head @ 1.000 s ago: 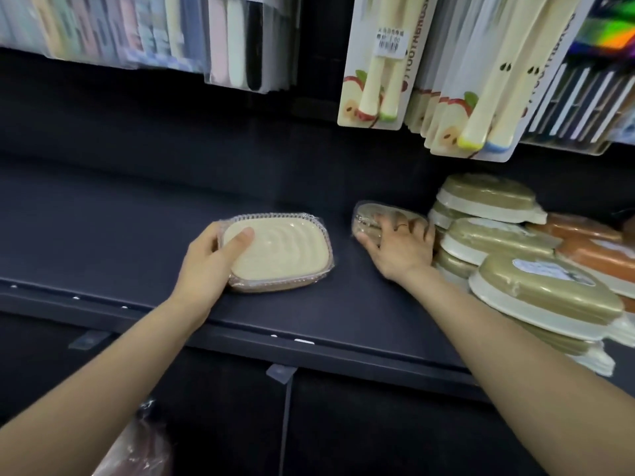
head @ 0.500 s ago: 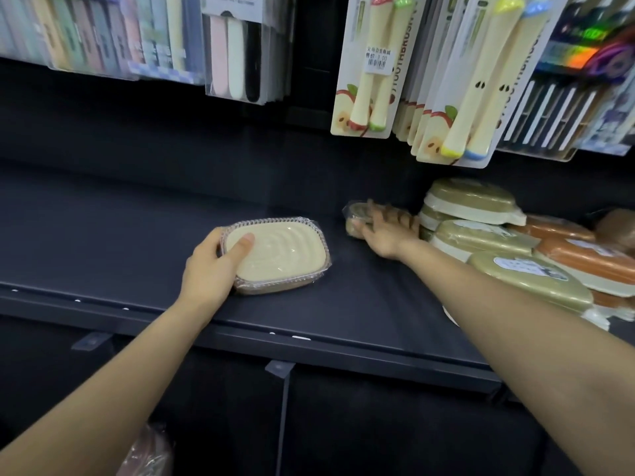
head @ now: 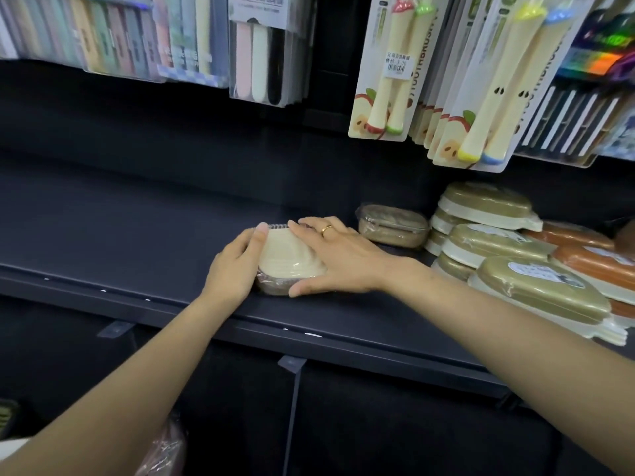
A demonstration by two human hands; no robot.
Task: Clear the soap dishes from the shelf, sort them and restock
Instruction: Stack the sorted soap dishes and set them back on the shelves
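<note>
Wrapped soap dish point(head: 288, 255) on shelf point(head: 137, 235) — stacked dishes point(head: 498, 242) right.

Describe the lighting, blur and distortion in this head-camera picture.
Head view: dim overall, dark shelf nearly featureless; hanging toothbrush packs brightest, price sticker legible; wide-angle bend splays the packs outward; hands and cream soap dish fairly sharp; left-edge packs soft.
</note>
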